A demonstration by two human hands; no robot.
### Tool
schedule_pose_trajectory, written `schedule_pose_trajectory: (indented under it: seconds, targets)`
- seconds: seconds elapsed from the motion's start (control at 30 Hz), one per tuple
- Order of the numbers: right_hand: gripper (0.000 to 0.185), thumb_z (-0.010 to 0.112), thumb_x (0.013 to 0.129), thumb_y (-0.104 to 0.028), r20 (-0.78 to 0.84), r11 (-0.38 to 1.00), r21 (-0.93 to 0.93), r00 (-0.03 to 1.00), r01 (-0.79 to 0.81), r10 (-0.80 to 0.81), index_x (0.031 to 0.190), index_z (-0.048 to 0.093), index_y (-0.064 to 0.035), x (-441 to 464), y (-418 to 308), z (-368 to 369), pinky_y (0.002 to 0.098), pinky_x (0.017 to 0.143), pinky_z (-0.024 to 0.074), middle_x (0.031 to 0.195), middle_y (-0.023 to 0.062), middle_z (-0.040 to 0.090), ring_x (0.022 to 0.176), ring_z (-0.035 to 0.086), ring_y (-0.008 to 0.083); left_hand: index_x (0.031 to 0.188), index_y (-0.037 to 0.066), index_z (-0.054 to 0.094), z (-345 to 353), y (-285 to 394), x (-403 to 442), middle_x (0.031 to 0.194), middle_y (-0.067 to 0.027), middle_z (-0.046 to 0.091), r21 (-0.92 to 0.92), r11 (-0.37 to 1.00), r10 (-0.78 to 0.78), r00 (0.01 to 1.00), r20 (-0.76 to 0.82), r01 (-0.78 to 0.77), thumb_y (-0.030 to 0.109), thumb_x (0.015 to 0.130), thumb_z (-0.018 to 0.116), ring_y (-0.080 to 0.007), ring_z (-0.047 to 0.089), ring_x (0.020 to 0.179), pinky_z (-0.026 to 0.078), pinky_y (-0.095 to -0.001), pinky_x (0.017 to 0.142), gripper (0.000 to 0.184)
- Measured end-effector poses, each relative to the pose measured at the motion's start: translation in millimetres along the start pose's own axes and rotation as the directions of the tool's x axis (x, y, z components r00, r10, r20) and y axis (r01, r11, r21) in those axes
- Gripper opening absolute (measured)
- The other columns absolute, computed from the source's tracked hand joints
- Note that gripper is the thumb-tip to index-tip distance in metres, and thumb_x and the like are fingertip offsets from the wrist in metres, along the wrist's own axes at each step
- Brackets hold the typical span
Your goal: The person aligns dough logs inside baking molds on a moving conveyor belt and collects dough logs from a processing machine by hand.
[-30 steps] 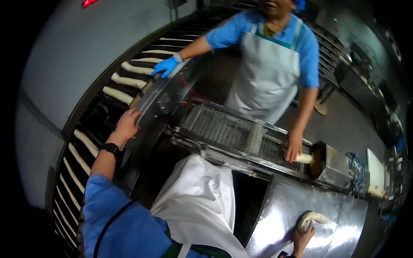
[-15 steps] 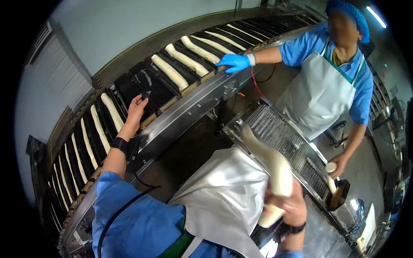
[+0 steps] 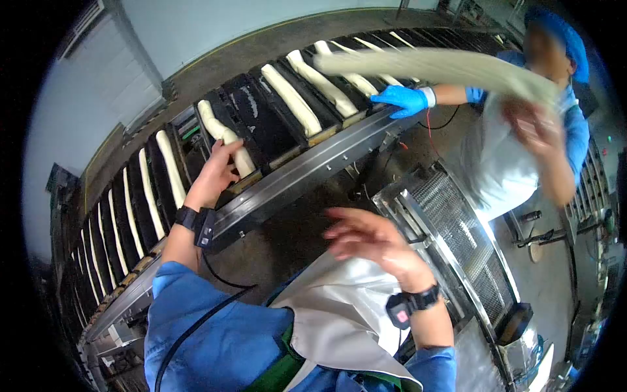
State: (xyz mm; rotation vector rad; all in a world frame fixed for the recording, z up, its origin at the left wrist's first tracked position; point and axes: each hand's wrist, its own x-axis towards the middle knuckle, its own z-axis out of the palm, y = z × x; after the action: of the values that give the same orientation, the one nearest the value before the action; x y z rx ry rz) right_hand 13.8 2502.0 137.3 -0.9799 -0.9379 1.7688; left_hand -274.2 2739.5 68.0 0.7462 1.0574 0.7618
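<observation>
A long pale dough roll [image 3: 210, 117] lies in one of the black trays on the conveyor. My left hand [image 3: 219, 168] rests over its near part, fingers spread and touching it. In front of my apron, my right hand [image 3: 372, 240] hangs in the air with its fingers apart and nothing in it, somewhat blurred. Across from me, a co-worker's bare hand [image 3: 539, 130] swings another long dough roll [image 3: 444, 68] above the conveyor, both smeared by motion. The co-worker's blue-gloved hand [image 3: 401, 99] lies at the conveyor's edge.
The curved conveyor [image 3: 313, 162] carries several black trays with dough strips, running from lower left to upper right. A metal mesh belt [image 3: 450, 209] stands between me and the co-worker. A black cable [image 3: 196, 313] runs along my left sleeve.
The dough roll from my right hand now lies in the tray under my left hand, and my right hand has drawn back. The co-worker has raised a dough roll over the conveyor.
</observation>
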Motion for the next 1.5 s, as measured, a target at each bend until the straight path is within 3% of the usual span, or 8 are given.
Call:
schedule_pose_trajectory:
  seconds: [0.23,0.63,0.67,0.8,0.9,1.1,1.27,1.5]
  targets:
    - [0.033,0.059,0.087,-0.004,-0.801,0.999,-0.045,0.597,0.012,-0.044,0.12,0.059,-0.0012,-150,69,-124,0.0306,0.08,0.0535,0.108,0.0126,0.066,0.091,0.065,0.0187,0.154,0.014,0.005,1,-35,9,0.15,-0.0232,0.027,0.352,0.935,0.072,0.993,-0.097,-0.034,0.021,0.085,0.067,-0.0373,0.027,0.138,0.021,-0.049,0.111,0.093]
    - [0.024,0.06,0.088,0.0,-0.975,0.975,-0.17,0.165,-0.142,-0.146,0.112,0.06,-0.0019,-277,118,-217,0.0224,0.067,0.0498,0.09,0.0041,0.065,0.077,0.062,0.0112,0.132,0.009,0.052,86,-38,49,0.133,-0.0218,0.05,0.719,0.426,0.447,0.819,0.36,-0.549,0.012,0.077,0.072,-0.0288,0.05,0.125,0.04,-0.0363,0.103,0.059]
    - [0.022,0.061,0.088,0.0,-0.965,0.969,-0.203,0.194,-0.137,-0.175,0.11,0.06,-0.0016,-280,119,-219,0.0214,0.065,0.0492,0.087,0.0022,0.065,0.075,0.061,0.0098,0.122,0.007,0.06,95,-32,49,0.124,-0.0233,0.054,0.819,-0.016,0.468,0.72,0.513,-0.573,0.014,0.072,0.072,-0.0339,0.055,0.116,0.043,-0.0375,0.1,0.052]
    - [0.021,0.062,0.087,0.0,-0.928,0.934,-0.314,0.263,-0.172,-0.264,0.108,0.063,-0.0011,-285,131,-218,0.0254,0.065,0.0523,0.091,0.0032,0.066,0.079,0.064,0.0113,0.106,0.004,0.066,102,-11,56,0.108,-0.024,0.059,0.918,-0.081,0.399,0.831,0.387,-0.388,0.022,0.073,0.07,-0.0351,0.058,0.107,0.047,-0.0381,0.094,0.038]
    - [0.021,0.062,0.088,0.0,-0.942,0.955,-0.245,0.273,-0.168,-0.194,0.108,0.062,-0.0002,-283,126,-216,0.0254,0.065,0.0526,0.091,0.0035,0.066,0.079,0.063,0.0111,0.104,0.006,0.065,46,34,109,0.101,-0.0065,0.064,0.678,0.688,0.395,0.917,-0.05,-0.259,0.024,0.093,0.055,-0.0174,0.059,0.092,0.049,-0.0342,0.075,0.023]
    - [0.017,0.059,0.09,0.003,-0.899,0.934,-0.347,0.316,-0.085,-0.305,0.107,0.062,0.0004,-266,98,-224,0.0232,0.069,0.0496,0.091,0.0031,0.066,0.079,0.063,0.0104,0.091,0.005,0.059,11,96,6,0.088,-0.0035,0.059,0.274,0.413,0.842,0.25,-0.477,-0.868,0.01,0.086,0.056,-0.0141,0.055,0.079,0.045,-0.0282,0.076,0.007]
    - [0.02,0.061,0.092,-0.006,-0.843,0.878,-0.449,0.403,-0.165,-0.356,0.111,0.061,-0.0017,-229,75,-230,0.0226,0.068,0.0479,0.09,0.0006,0.065,0.077,0.061,0.0094,0.087,-0.001,0.063,-38,1,-38,0.085,-0.0114,0.066,0.934,0.331,0.405,0.914,-0.01,-0.136,0.017,0.078,0.065,-0.0165,0.062,0.087,0.046,-0.0299,0.082,0.02]
    - [0.021,0.06,0.09,0.003,-0.747,0.817,-0.551,0.537,-0.169,-0.393,0.111,0.059,0.002,-190,46,-216,0.0236,0.081,0.0481,0.097,0.0029,0.064,0.088,0.061,0.0103,0.121,-0.001,0.055,-119,-14,21,0.101,-0.0195,0.067,0.889,0.458,0.661,0.657,-0.362,0.03,0.015,0.082,0.063,-0.0249,0.064,0.094,0.048,-0.0345,0.085,0.042]
